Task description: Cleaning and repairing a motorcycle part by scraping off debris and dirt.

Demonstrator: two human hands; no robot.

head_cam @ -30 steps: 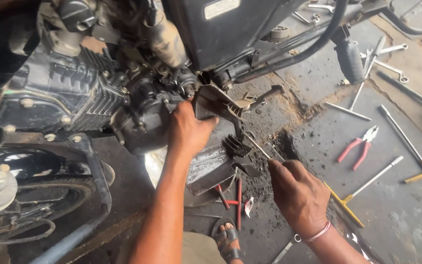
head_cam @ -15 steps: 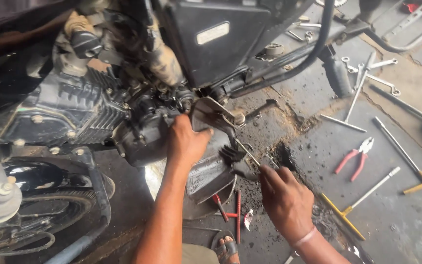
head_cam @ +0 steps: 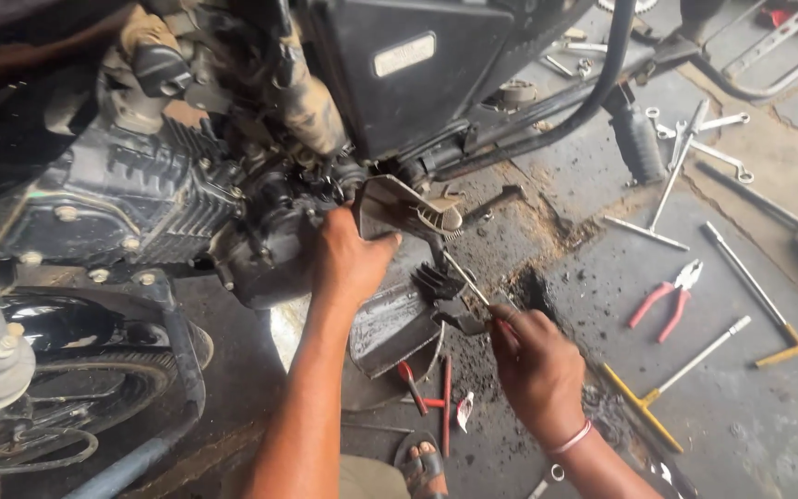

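Engine casing (head_cam: 94, 208), dark and finned, fills the left of the scene, with a tyre (head_cam: 76, 388) below it near the person. Right of the fins, the left hand (head_cam: 348, 263) is pressed against the greasy underside of the motorcycle, its fingers curled around the edge of a bent grey metal bracket (head_cam: 408, 212); the thumb lies along the bracket's near side, so this hand is closed on that part. Just below it hangs a dull metal cover (head_cam: 390, 328), tilted, with a small black finned piece (head_cam: 436, 282) at its upper right corner.

Further right and nearer, the right hand (head_cam: 538, 365) pinches a thin metal rod (head_cam: 468, 282) between thumb and fingertips. The rod's long axis runs up and to the left from those fingers, its far tip reaching toward the bracket beside the left hand. The left hand is therefore the one nearer the rod's working end, while the right hand holds its near end.

On the stained floor to the right lie red-handled pliers (head_cam: 667, 300), a yellow-handled T-wrench (head_cam: 658, 393) and several spanners (head_cam: 704, 139), all well apart from both hands.
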